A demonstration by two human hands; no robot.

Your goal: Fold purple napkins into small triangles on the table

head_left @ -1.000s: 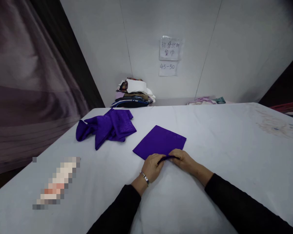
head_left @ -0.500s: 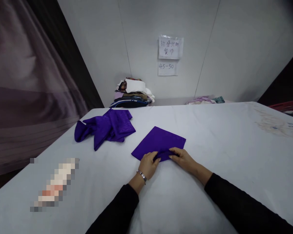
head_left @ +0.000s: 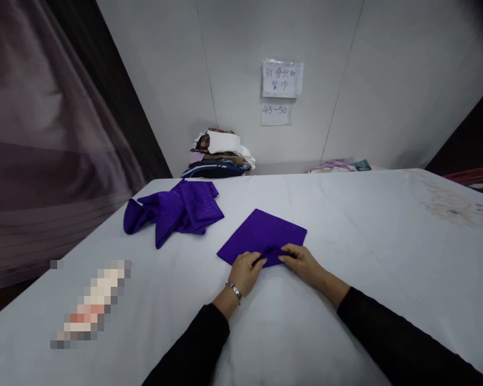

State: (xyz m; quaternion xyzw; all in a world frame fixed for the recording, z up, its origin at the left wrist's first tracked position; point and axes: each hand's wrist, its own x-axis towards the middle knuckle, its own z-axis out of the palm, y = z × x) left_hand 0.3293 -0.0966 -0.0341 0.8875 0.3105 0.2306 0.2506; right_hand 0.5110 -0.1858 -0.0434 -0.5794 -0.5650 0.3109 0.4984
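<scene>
A purple cloth napkin (head_left: 261,229), folded into a diamond-like shape, lies flat on the white-covered table (head_left: 298,332). My left hand (head_left: 244,273), with a bracelet at the wrist, pinches the napkin's near edge from the left. On the right of that same edge, my right hand (head_left: 300,260) has thumb and fingers closed on the fabric. Between the two hands the cloth bunches up in a small dark crease. The fingertips partly hide the near edge.
Crumpled purple cloths (head_left: 177,212) lie at the table's back left. A pixelated item (head_left: 92,305) rests at the front left. Beyond the far edge are a stack of folded clothes (head_left: 221,153) and more fabric (head_left: 334,166). Handwritten paper signs (head_left: 282,79) hang on the wall.
Both hands stay at the napkin's near edge with only slight finger movement. The crease between them looks a little more bunched. The other cloths have not moved.
</scene>
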